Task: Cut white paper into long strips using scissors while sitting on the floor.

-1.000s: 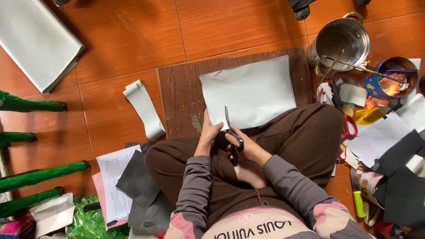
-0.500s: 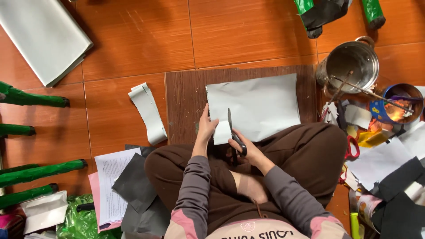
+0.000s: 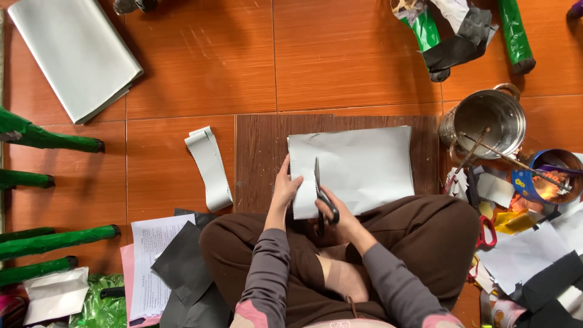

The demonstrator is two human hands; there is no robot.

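We look straight down on an orange-brown tiled floor (image 3: 200, 61) where a person sits cross-legged in brown trousers. A dark wooden board (image 3: 261, 152) lies flat on the tiles in front of the knees, and a grey sheet of paper (image 3: 364, 167) rests on it, its near edge reaching the lap. To the left of the board lies a cut strip of grey paper (image 3: 209, 169), and a folded stack of grey sheets (image 3: 73, 54) sits at the upper left. Green-wrapped sticks (image 3: 54, 141) point in from the left edge. Black paper scraps (image 3: 182, 267) and a printed white page (image 3: 146, 261) lie by the left knee. On the right stand a steel pot (image 3: 486, 118) with thin sticks in it and a blue bowl (image 3: 549, 176), among a clutter of paper offcuts and red-handled scissors (image 3: 486, 232).

Both forearms reach forward over the lap in grey sleeves. The left hand (image 3: 285, 188) is closed on the sheet's left edge, pinching the narrow strip beside the cut. The right hand (image 3: 340, 215) grips black-handled scissors (image 3: 322, 194), fingers through the loops, blades pointing away from the body and standing in the paper near its left side.
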